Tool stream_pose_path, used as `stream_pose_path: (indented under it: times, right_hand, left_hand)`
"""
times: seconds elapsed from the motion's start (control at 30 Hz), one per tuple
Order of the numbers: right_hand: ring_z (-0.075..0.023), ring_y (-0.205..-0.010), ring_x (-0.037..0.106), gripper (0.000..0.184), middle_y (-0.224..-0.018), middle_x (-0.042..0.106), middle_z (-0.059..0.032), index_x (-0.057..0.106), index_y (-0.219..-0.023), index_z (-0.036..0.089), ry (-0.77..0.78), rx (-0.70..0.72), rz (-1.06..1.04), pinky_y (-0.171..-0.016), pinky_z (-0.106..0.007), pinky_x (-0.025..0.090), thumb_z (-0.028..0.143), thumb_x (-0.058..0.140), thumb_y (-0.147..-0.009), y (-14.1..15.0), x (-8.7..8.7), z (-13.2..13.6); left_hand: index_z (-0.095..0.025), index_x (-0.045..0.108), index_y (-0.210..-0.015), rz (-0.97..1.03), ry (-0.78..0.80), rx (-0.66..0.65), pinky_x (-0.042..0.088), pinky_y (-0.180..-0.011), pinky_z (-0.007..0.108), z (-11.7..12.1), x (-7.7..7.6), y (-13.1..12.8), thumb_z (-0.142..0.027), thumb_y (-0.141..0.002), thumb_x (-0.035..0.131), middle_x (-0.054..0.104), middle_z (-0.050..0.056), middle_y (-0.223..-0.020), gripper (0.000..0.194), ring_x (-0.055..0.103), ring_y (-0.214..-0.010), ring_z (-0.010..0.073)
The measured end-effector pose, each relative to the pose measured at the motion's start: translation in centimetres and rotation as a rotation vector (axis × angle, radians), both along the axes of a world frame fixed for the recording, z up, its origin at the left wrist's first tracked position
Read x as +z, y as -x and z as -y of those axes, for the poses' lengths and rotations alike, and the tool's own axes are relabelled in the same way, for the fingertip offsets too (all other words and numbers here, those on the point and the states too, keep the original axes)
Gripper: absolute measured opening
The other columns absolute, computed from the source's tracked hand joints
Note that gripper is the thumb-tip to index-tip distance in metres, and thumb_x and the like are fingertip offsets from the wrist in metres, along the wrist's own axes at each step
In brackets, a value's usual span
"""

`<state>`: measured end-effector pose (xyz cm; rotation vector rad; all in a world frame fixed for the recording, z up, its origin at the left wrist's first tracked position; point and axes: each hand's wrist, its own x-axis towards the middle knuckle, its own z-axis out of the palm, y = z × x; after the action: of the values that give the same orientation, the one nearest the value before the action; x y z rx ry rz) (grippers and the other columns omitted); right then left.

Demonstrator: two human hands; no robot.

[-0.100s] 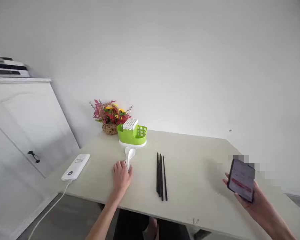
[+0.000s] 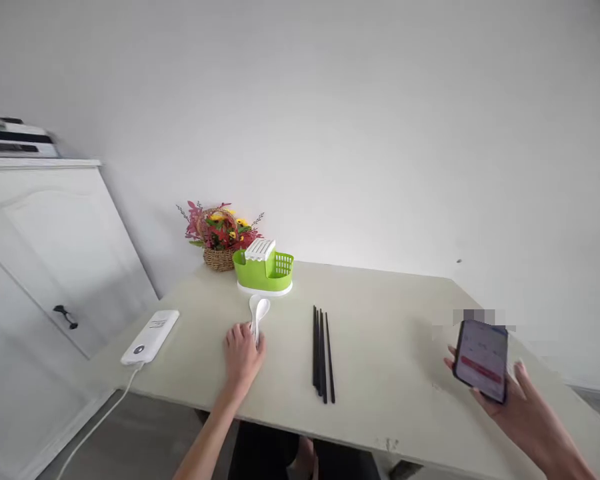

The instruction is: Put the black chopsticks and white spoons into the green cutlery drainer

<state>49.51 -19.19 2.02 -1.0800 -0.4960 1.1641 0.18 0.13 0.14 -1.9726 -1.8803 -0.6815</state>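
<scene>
Nearest me on the right, my right hand [image 2: 527, 420] holds a phone [image 2: 481, 361] above the table [image 2: 380, 347], fingertips behind its left edge and palm at its lower right; the thumb now stands raised clear of the phone's right edge, where a moment ago I could not pick it out separately; the phone has shifted very slightly left in my view.

My left hand [image 2: 243, 360] rests on the table with the handles of two white spoons [image 2: 260, 310] running in between thumb and fingers; I cannot tell whether it pinches them or merely lies over them; hand and spoons match the earlier frame, bowls pointing away from me and overlapping.

Between the hands, black chopsticks [image 2: 323, 357] lie roughly side by side, unmoved; a white corded device [image 2: 153, 337] lies to the left; farther back stands a green basket [image 2: 255, 275], just before a wicker flower basket [image 2: 219, 260].
</scene>
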Motion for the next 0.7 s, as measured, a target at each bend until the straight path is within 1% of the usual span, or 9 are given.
stream_pose_path:
  times: [0.1,0.2,0.33,0.43,0.57,0.7]
  right_hand:
    - [-0.0317,-0.138,0.056,0.074,-0.154,0.055,-0.0115,0.053,-0.152,0.031,-0.002,0.003,-0.105,-0.080,-0.032,0.067,0.075,0.048,-0.092,-0.6,0.1,0.0]
    - [-0.0305,-0.139,0.055,0.070,-0.154,0.055,-0.0122,0.055,-0.149,0.030,0.016,0.020,-0.152,-0.084,-0.035,0.066,0.072,0.047,-0.094,-1.0,0.3,-0.4]
    - [-0.0317,-0.135,0.059,0.064,-0.153,0.057,-0.0121,0.054,-0.150,0.031,0.040,0.035,-0.105,-0.078,-0.036,0.067,0.067,0.050,-0.096,-1.6,0.4,-0.8]
    - [-0.0329,-0.134,0.060,0.067,-0.153,0.057,-0.0123,0.051,-0.152,0.032,0.028,0.037,-0.036,-0.077,-0.037,0.067,0.067,0.051,-0.096,-2.0,0.3,-1.0]
    - [-0.0329,-0.134,0.060,0.072,-0.150,0.060,-0.0125,0.047,-0.155,0.033,0.048,0.026,0.045,-0.081,-0.038,0.067,0.071,0.051,-0.093,-2.3,0.4,-0.9]
    - [-0.0330,-0.133,0.060,0.072,-0.149,0.060,-0.0120,0.046,-0.157,0.036,0.041,0.007,0.106,-0.088,-0.042,0.065,0.072,0.046,-0.094,-2.3,1.1,-0.7]
  left_hand:
    - [-0.012,0.064,-0.109,-0.006,0.008,0.005,0.043,-0.090,0.042,-0.1,0.1,-0.1,-0.032,-0.095,0.056,0.062,0.014,-0.104,0.026,0.056,-0.101,0.0323]
    - [-0.012,0.064,-0.110,-0.014,0.024,0.010,0.043,-0.089,0.042,-0.2,0.2,-0.1,-0.032,-0.096,0.055,0.062,0.015,-0.106,0.026,0.056,-0.101,0.0326]
    - [-0.013,0.064,-0.111,-0.008,0.038,0.007,0.043,-0.088,0.041,-0.3,0.3,-0.1,-0.032,-0.096,0.054,0.063,0.014,-0.107,0.026,0.056,-0.101,0.0326]
    - [-0.013,0.064,-0.112,-0.004,0.035,-0.002,0.043,-0.088,0.041,-0.4,0.3,-0.1,-0.032,-0.096,0.054,0.063,0.014,-0.107,0.027,0.056,-0.103,0.0323]
    - [-0.013,0.064,-0.113,0.009,0.048,0.011,0.043,-0.087,0.042,-0.4,0.2,-0.1,-0.032,-0.096,0.054,0.063,0.014,-0.107,0.027,0.056,-0.102,0.0326]
    - [-0.012,0.064,-0.114,0.004,0.041,0.008,0.044,-0.088,0.042,-0.4,0.1,-0.1,-0.033,-0.097,0.053,0.062,0.015,-0.108,0.029,0.056,-0.103,0.0326]
